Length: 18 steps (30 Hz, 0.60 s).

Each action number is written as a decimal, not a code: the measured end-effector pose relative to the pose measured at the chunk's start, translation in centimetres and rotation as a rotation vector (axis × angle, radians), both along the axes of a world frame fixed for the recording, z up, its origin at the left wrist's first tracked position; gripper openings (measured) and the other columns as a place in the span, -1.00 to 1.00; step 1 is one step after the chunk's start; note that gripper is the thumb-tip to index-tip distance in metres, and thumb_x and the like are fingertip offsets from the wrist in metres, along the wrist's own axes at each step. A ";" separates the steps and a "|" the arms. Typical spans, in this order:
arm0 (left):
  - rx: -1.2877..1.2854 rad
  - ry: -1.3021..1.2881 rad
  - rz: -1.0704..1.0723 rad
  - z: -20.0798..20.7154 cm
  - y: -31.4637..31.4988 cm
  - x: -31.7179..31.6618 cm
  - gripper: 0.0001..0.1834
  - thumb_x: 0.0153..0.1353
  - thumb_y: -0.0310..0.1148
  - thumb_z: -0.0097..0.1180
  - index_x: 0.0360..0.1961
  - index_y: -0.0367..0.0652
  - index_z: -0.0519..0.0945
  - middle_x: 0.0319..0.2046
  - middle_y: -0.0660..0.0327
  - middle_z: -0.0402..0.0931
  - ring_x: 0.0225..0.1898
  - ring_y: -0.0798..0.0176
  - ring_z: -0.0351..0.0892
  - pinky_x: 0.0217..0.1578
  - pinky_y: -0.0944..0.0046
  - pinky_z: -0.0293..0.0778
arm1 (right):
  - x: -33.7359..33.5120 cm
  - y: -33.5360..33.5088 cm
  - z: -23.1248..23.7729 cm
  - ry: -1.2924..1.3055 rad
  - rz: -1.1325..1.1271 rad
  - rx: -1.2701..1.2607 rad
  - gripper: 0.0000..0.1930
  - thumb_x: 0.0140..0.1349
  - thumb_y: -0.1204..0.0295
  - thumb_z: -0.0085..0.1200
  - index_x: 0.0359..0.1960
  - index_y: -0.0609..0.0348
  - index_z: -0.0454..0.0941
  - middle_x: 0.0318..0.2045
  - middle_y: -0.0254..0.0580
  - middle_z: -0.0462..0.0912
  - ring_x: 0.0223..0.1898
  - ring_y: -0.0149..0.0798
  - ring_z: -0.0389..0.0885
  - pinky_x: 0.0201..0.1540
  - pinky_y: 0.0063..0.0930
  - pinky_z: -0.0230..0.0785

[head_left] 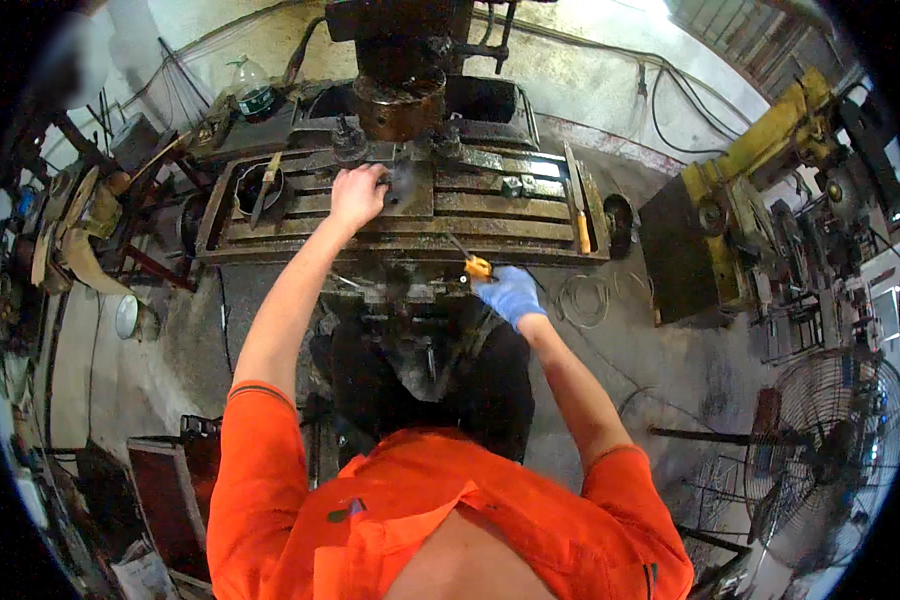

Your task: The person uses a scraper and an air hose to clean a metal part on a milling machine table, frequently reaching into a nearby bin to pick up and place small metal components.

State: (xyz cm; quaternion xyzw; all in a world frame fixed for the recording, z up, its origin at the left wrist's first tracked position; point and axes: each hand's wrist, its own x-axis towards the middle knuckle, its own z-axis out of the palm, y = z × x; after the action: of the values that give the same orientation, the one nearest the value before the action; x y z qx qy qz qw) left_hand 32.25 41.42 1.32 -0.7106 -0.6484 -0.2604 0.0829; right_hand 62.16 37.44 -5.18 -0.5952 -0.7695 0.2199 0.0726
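My bare left hand point(358, 196) reaches over a slotted machine table point(310, 229), beside a flat metal plate point(410, 194) under the machine's spindle head point(400, 104). Its fingers are curled together at the plate's left side; whatever they pinch is too small and dark to name. In front of the table's near edge, my right hand point(511, 294), in a light blue glove, is closed round a yellow air blow gun point(478, 268). The gun's thin nozzle points up and left toward the plate.
A round pot point(259, 190) with a brush across it stands at the table's left. A wooden-handled tool point(583, 228) lies along the right edge, and a small metal block point(512, 186) sits nearby. To the right are a yellow machine point(705, 210), a coiled hose point(583, 301) and a standing fan point(825, 450).
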 end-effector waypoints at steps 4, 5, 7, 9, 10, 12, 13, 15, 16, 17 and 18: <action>0.031 -0.082 -0.014 -0.5 1.7 0.6 -0.75 -0.08 -0.33 0.12 -0.30 -0.11 0.55 -0.38 0.09 0.53 -0.33 0.00 0.50 -0.25 0.07 0.39 | 2.5 -2.1 0.6 0.077 -0.027 -0.119 -0.54 -0.04 -0.03 0.04 -0.36 0.13 0.60 -0.38 0.01 0.59 -0.25 0.01 0.55 -0.16 -0.32 0.38; 0.047 -0.086 -0.013 -0.5 2.2 0.7 -0.74 -0.08 -0.33 0.12 -0.30 -0.11 0.55 -0.38 0.09 0.53 -0.34 0.00 0.51 -0.25 0.07 0.39 | 3.3 -2.7 1.3 0.113 -0.027 -0.129 -0.54 -0.04 -0.02 0.05 -0.34 0.13 0.60 -0.37 0.01 0.59 -0.25 0.00 0.55 -0.15 -0.34 0.38; 0.024 -0.055 0.004 -0.8 3.1 0.7 -0.74 -0.05 -0.33 0.12 -0.27 -0.11 0.55 -0.36 0.07 0.52 -0.33 -0.01 0.51 -0.25 0.09 0.40 | 4.9 -4.0 2.5 0.203 0.018 -0.083 -0.57 -0.05 0.13 0.16 -0.30 0.28 0.57 -0.40 0.03 0.61 -0.32 -0.17 0.59 -0.23 -0.41 0.39; 0.070 0.000 0.019 -0.9 3.7 1.5 -0.75 -0.04 -0.31 0.12 -0.31 -0.16 0.53 -0.40 0.04 0.53 -0.37 -0.03 0.52 -0.27 0.06 0.41 | 7.0 -4.7 3.0 0.337 -0.034 -0.119 -0.59 -0.05 0.24 0.21 -0.27 0.36 0.55 -0.42 0.01 0.62 -0.37 -0.29 0.60 -0.27 -0.46 0.40; 0.057 -0.043 0.088 -0.8 3.8 1.7 -0.76 -0.04 -0.31 0.12 -0.33 -0.18 0.52 -0.42 0.04 0.53 -0.38 -0.03 0.53 -0.29 0.05 0.41 | 7.9 -4.9 3.0 0.428 -0.097 -0.178 -0.60 -0.04 0.26 0.22 -0.26 0.38 0.54 -0.42 -0.03 0.63 -0.37 -0.33 0.59 -0.27 -0.48 0.40; 0.022 -0.123 0.224 -0.2 3.5 2.2 -0.76 -0.04 -0.29 0.12 -0.37 -0.22 0.50 -0.45 0.02 0.54 -0.41 -0.04 0.54 -0.31 0.04 0.42 | 8.5 -4.8 4.8 0.470 -0.228 -0.277 -0.62 -0.03 0.34 0.24 -0.23 0.39 0.54 -0.40 -0.18 0.64 -0.37 -0.43 0.53 -0.28 -0.52 0.39; 0.013 -0.127 0.240 -0.3 3.6 2.3 -0.76 -0.04 -0.28 0.13 -0.39 -0.23 0.49 -0.47 0.02 0.54 -0.42 -0.04 0.54 -0.32 0.03 0.43 | 8.8 -4.3 5.7 0.474 -0.207 -0.232 -0.63 -0.03 0.35 0.24 -0.23 0.38 0.54 -0.41 -0.20 0.64 -0.37 -0.44 0.53 -0.28 -0.53 0.39; 0.000 -0.136 0.269 -0.2 3.8 2.4 -0.75 -0.04 -0.26 0.13 -0.43 -0.25 0.48 -0.50 0.02 0.54 -0.44 -0.06 0.55 -0.34 0.03 0.44 | 9.3 -3.3 8.0 0.484 -0.166 -0.136 -0.64 -0.03 0.36 0.24 -0.23 0.37 0.54 -0.42 -0.23 0.63 -0.38 -0.44 0.52 -0.28 -0.54 0.38; -0.050 -0.142 0.283 -0.1 3.9 2.4 -0.70 -0.03 -0.24 0.14 -0.37 -0.25 0.46 -0.49 0.01 0.55 -0.41 -0.05 0.56 -0.36 0.04 0.45 | 9.2 -3.1 9.6 0.648 -0.183 -0.084 -0.68 -0.02 0.36 0.22 -0.26 0.34 0.57 -0.44 -0.30 0.62 -0.40 -0.49 0.49 -0.30 -0.55 0.37; -0.063 -0.154 0.309 0.2 4.0 2.5 -0.68 -0.04 -0.23 0.14 -0.34 -0.25 0.45 -0.49 0.00 0.55 -0.41 -0.05 0.56 -0.36 0.04 0.45 | 9.7 -2.3 11.4 0.523 -0.144 0.054 -0.70 -0.01 0.34 0.21 -0.28 0.29 0.58 -0.41 -0.19 0.64 -0.40 -0.45 0.53 -0.28 -0.54 0.40; -0.078 -0.163 0.342 0.2 3.9 2.5 -0.65 -0.04 -0.21 0.15 -0.31 -0.25 0.45 -0.49 0.00 0.55 -0.40 -0.05 0.56 -0.36 0.04 0.46 | 9.6 -1.8 14.3 0.590 -0.116 0.047 -0.74 -0.01 0.37 0.21 -0.32 0.29 0.59 -0.42 -0.24 0.64 -0.39 -0.47 0.53 -0.26 -0.54 0.40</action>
State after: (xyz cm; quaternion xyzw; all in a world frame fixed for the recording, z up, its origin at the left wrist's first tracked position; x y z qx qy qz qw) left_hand 34.72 45.33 1.57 -0.5693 -0.7738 -0.2740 0.0456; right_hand 71.74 35.68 9.10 -0.5466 -0.6849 0.3611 0.3190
